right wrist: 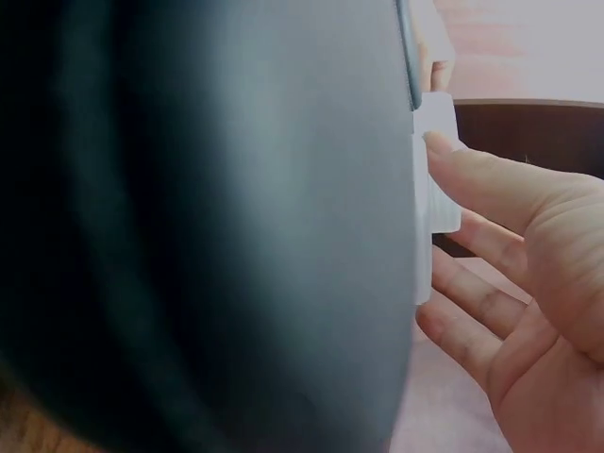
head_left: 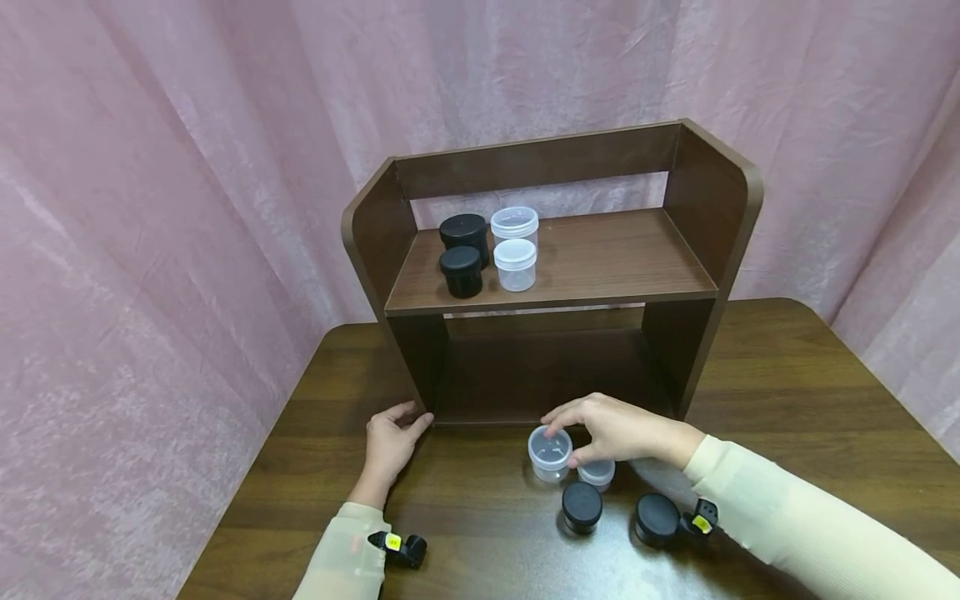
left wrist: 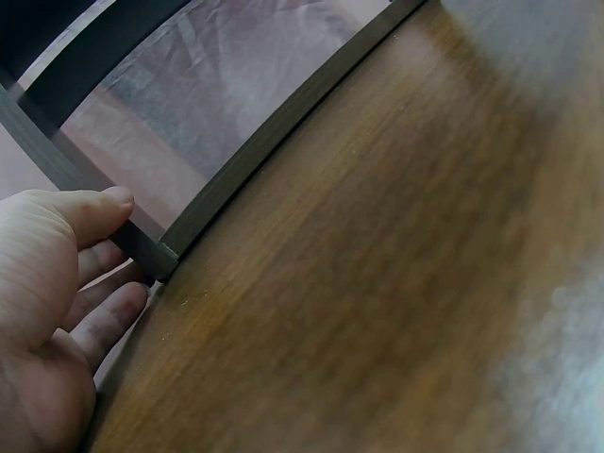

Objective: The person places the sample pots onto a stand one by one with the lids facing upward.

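My left hand (head_left: 388,442) grips the lower left front corner of a dark brown wooden shelf (head_left: 600,267), thumb on one face of the side panel (left wrist: 142,247) and fingers on the other. In front of the shelf, my right hand (head_left: 611,429) holds a clear plastic jar (head_left: 550,471) by its rim, between thumb and fingers. A smaller clear jar (head_left: 597,475) stands beside it, partly under the hand. Two black-lidded jars (head_left: 582,504) stand nearer; in the right wrist view a large blurred black jar (right wrist: 283,226) hides much of the scene.
On the upper shelf board (head_left: 615,258), two black jars (head_left: 461,271) stand to the left of two clear jars (head_left: 515,267), in front-and-back pairs. The shelf stands on a brown wooden table (head_left: 480,533). A pink curtain (head_left: 187,208) hangs behind.
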`<state>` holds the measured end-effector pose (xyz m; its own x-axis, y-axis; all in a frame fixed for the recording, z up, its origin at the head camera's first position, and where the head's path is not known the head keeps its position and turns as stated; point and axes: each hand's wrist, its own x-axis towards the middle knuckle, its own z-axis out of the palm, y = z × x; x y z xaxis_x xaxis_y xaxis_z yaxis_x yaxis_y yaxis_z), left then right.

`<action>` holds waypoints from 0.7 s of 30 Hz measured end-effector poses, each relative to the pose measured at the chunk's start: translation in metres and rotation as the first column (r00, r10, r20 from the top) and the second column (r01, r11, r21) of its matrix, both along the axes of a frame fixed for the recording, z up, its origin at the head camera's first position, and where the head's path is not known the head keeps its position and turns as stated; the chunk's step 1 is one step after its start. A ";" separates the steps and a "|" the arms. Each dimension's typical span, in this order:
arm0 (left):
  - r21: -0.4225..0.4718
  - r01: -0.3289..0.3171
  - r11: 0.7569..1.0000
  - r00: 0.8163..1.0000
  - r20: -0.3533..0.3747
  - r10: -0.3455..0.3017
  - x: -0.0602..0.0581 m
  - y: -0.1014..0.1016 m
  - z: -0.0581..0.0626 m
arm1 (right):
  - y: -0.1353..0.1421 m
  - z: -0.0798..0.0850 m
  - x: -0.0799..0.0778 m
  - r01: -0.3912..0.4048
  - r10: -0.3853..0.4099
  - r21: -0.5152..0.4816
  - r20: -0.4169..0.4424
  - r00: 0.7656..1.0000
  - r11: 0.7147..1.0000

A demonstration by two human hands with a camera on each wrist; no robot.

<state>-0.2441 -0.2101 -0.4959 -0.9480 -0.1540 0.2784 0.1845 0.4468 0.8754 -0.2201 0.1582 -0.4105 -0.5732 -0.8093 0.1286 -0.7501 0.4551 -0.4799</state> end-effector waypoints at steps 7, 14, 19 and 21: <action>0.007 0.004 1.000 1.000 -0.004 -0.004 0.000 0.000 0.000 | -0.001 -0.004 0.001 -0.008 0.006 -0.024 -0.063 0.998 1.000; -0.007 0.003 1.000 1.000 -0.013 -0.003 0.000 0.000 -0.001 | -0.003 -0.005 0.002 0.033 -0.035 -0.021 -0.079 0.996 0.999; -0.014 0.001 1.000 1.000 -0.012 -0.001 0.000 -0.001 -0.002 | -0.003 -0.004 0.003 0.043 -0.046 -0.027 -0.096 0.994 0.999; -0.022 0.000 1.000 1.000 -0.016 0.000 0.000 0.000 -0.001 | -0.002 -0.004 0.003 0.051 -0.055 -0.039 -0.102 0.993 0.998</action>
